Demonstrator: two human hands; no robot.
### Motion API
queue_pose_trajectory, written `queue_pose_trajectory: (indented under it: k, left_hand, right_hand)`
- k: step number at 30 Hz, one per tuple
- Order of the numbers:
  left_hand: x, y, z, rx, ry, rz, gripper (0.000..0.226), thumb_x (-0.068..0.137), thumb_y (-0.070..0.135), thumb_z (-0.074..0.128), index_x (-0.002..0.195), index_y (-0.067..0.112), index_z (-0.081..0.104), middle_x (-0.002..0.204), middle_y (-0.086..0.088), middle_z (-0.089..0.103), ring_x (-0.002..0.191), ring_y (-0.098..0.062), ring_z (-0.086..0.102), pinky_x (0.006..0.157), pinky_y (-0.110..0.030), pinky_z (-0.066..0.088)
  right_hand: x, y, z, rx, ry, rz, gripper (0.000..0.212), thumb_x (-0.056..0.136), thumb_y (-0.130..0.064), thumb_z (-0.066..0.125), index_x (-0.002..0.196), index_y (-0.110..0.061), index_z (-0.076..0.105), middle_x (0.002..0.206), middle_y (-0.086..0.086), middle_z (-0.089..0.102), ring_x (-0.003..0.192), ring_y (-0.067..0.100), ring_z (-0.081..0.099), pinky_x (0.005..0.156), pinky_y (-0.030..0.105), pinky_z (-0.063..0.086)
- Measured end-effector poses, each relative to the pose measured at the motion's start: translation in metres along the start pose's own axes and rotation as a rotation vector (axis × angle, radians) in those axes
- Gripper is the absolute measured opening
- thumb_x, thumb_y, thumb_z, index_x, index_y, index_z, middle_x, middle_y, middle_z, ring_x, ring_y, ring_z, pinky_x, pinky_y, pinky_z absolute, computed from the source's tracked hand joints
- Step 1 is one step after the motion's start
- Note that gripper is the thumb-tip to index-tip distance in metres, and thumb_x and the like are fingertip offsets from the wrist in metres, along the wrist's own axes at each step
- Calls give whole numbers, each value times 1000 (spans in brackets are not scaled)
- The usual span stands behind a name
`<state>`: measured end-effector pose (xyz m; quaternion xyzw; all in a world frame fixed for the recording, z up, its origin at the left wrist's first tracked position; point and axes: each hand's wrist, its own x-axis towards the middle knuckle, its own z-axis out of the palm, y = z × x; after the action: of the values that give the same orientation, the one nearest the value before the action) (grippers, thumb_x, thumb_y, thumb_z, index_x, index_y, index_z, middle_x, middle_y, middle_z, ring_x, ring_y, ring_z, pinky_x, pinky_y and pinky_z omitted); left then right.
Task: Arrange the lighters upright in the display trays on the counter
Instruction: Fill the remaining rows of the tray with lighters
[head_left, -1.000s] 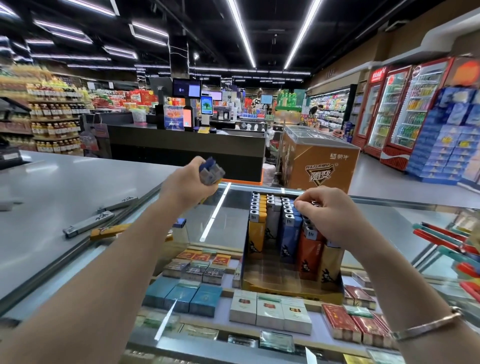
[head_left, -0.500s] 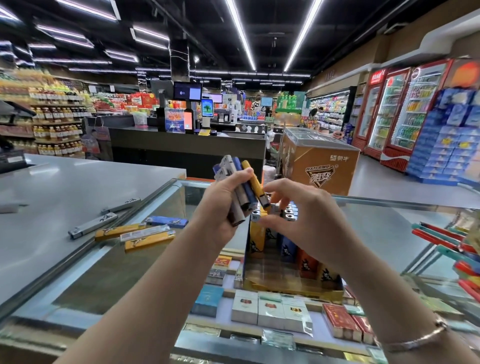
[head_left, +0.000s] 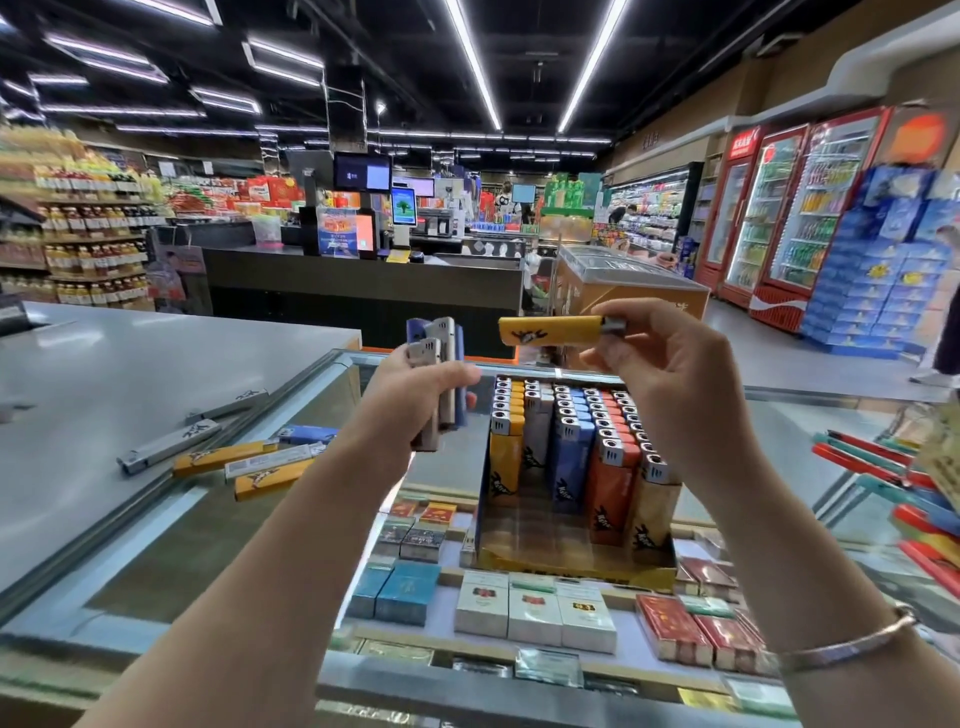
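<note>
A yellow cardboard display tray (head_left: 571, 569) stands on the glass counter and holds upright rows of yellow, silver, blue, orange and gold lighters (head_left: 571, 447); its front part is bare. My left hand (head_left: 415, 384) grips a bundle of grey and blue lighters (head_left: 441, 374) above the counter, left of the tray. My right hand (head_left: 660, 364) pinches a single yellow lighter (head_left: 550, 330) by its metal head, held sideways above the tray's back rows. Several loose lighters (head_left: 249, 460) lie flat on the counter at the left.
The glass counter (head_left: 171, 551) shows cigarette packs (head_left: 535, 603) beneath it. A grey worktop (head_left: 104, 374) adjoins it on the left. Red and teal items (head_left: 883, 467) lie on the counter at the right edge. Checkout desks, a freezer and drink fridges stand beyond.
My right hand has drawn one yellow lighter out of the bundle in my left hand and lifted it to the right. The left hand keeps the remaining lighters.
</note>
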<state>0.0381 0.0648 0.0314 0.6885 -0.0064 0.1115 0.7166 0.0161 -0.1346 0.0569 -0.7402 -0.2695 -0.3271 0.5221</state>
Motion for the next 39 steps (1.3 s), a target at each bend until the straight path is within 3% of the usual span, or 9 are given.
queue_pose_trajectory:
  k: [4, 7, 10, 12, 16, 20, 25, 36, 39]
  left_hand:
    - [5, -9, -6, 263, -68, -128, 23, 79, 16, 69, 96, 17, 53, 81, -6, 64, 56, -5, 64, 50, -22, 47]
    - [5, -13, -7, 280, -165, -159, 23, 79, 15, 69, 96, 15, 54, 82, -8, 64, 56, -6, 65, 50, -23, 49]
    - [4, -15, -7, 282, -260, -163, 23, 80, 14, 67, 99, 15, 55, 86, -9, 63, 57, -7, 65, 50, -19, 49]
    - [5, -16, -6, 291, -286, -163, 24, 80, 12, 67, 100, 14, 54, 87, -9, 63, 55, -6, 65, 49, -18, 48]
    - [5, -16, -5, 301, -309, -162, 25, 80, 9, 66, 101, 11, 54, 86, -11, 62, 56, -7, 64, 49, -18, 48]
    - [5, -16, -5, 307, -314, -157, 25, 80, 7, 66, 102, 10, 54, 85, -11, 62, 57, -8, 63, 49, -18, 48]
    - [5, -15, -4, 334, -340, -127, 24, 79, 3, 63, 101, 5, 55, 79, -12, 60, 62, -14, 61, 52, -24, 48]
    - [4, -15, -4, 334, -339, -132, 27, 79, 6, 64, 104, 9, 53, 85, -12, 61, 64, -13, 62, 53, -23, 49]
    - [5, -14, -3, 360, -261, -80, 28, 80, 11, 66, 104, 11, 53, 85, -11, 62, 66, -14, 63, 53, -22, 48]
  right_hand:
    - [-1, -5, -3, 79, -147, -24, 37, 83, 6, 61, 101, -26, 59, 82, -4, 65, 72, 6, 66, 70, 18, 55]
    - [-5, -6, 0, -88, -358, -34, 33, 79, 0, 67, 94, -28, 59, 79, -3, 66, 75, 10, 66, 74, 24, 56]
    - [-11, -5, 8, -304, -471, -107, 22, 80, -5, 70, 96, -19, 64, 74, -15, 62, 69, 0, 63, 69, 11, 50]
    - [-14, -4, 13, -432, -477, -153, 21, 82, -10, 68, 103, -15, 66, 77, -10, 65, 69, 3, 63, 67, 12, 50]
    - [-18, -5, 19, -586, -433, -212, 23, 86, -20, 65, 109, -17, 65, 88, 0, 71, 78, 17, 65, 70, 32, 52]
    - [-20, -4, 28, -693, -387, -301, 23, 88, -25, 62, 109, -17, 65, 89, 2, 70, 83, 20, 62, 74, 29, 45]
    - [-24, -6, 36, -705, -376, -375, 17, 82, -19, 69, 97, -13, 68, 78, 5, 70, 73, 23, 64, 72, 33, 46]
    - [-24, -4, 38, -822, -448, -387, 10, 87, -19, 59, 95, -14, 64, 91, 2, 64, 85, 21, 56, 79, 36, 42]
    - [-24, -4, 37, -851, -471, -405, 14, 89, -17, 55, 99, -16, 64, 95, 1, 63, 87, 21, 55, 80, 36, 41]
